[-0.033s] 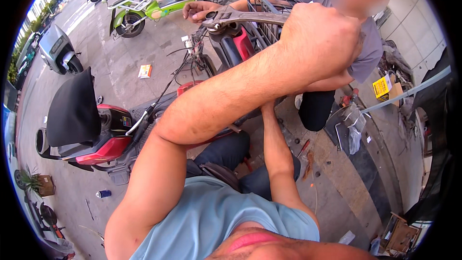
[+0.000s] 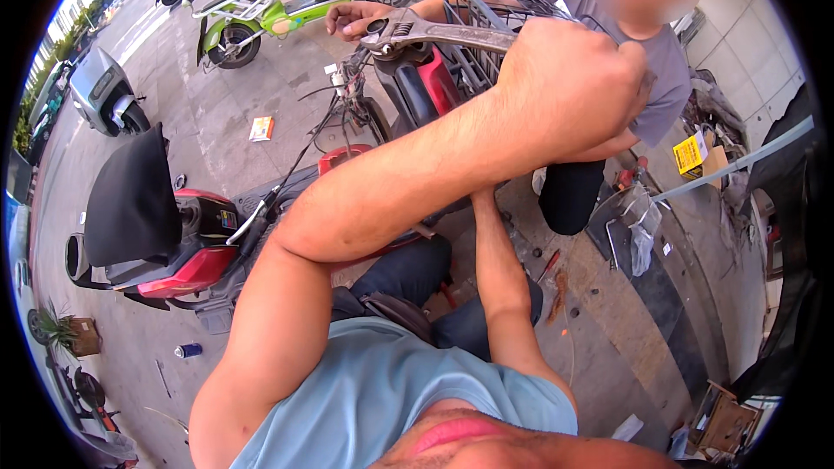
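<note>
My left hand [image 2: 578, 91] is closed round the handle of a steel adjustable wrench [image 2: 452, 35], its arm stretched across in front of me. The wrench's jaw end lies over the top of the steering column of a red and black scooter [image 2: 439, 82]; I cannot tell whether it grips anything. Another person's hand [image 2: 350, 21] is just beside the jaw, fingers bent. My right forearm [image 2: 501, 269] reaches forward beneath the left one, which hides the right hand. Loose cables [image 2: 347, 87] hang at the scooter's stripped front, and its black seat [image 2: 130, 200] is at the left.
The other person, in a grey shirt [image 2: 669, 78], crouches across from me beside a black wire basket [image 2: 473, 30]. A red-handled tool [image 2: 549, 266] lies on the pavement near my right arm. At the right is a yellow box [image 2: 691, 155]; a green scooter [image 2: 287, 19] stands behind.
My left fist and the wrench have shifted slightly down and left. The other person's fingers have moved a little left. My right forearm stays about where it was.
</note>
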Tool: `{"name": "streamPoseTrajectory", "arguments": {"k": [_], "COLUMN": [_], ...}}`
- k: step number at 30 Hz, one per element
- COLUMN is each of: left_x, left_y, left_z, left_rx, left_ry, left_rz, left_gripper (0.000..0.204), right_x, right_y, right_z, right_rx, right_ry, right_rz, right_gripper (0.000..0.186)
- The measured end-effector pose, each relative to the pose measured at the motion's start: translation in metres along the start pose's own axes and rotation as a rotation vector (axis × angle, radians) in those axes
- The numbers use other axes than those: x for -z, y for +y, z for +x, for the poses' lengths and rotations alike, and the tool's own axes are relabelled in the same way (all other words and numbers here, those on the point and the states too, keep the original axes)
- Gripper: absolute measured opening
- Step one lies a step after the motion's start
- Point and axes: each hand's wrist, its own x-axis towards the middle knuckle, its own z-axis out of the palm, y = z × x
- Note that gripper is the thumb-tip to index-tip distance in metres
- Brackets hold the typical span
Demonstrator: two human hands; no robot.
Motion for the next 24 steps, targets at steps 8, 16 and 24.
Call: {"name": "streamPoseTrajectory", "arguments": {"k": [8,16,24], "left_x": [-0.026,-0.008,-0.006], "left_y": [0.006,0.0,0.005], "left_z": [-0.017,0.006,0.009], "left_rx": [-0.035,-0.041,-0.04], "left_ry": [-0.169,0.094,0.096], "left_rz": [-0.042,-0.03,-0.003], "left_gripper": [0.039,0.031,0.029], "right_x": [0.002,0.003,0.005], "right_y": [0.0,0.001,0.0], "right_z": [0.0,-0.001,-0.007], "right_rx": [-0.009,-0.008,-0.011], "right_ry": [-0.022,-0.024,-0.045], "right_rz": [0.007,0.01,0.012], "right_gripper": [0.046,0.047,0.048]}}
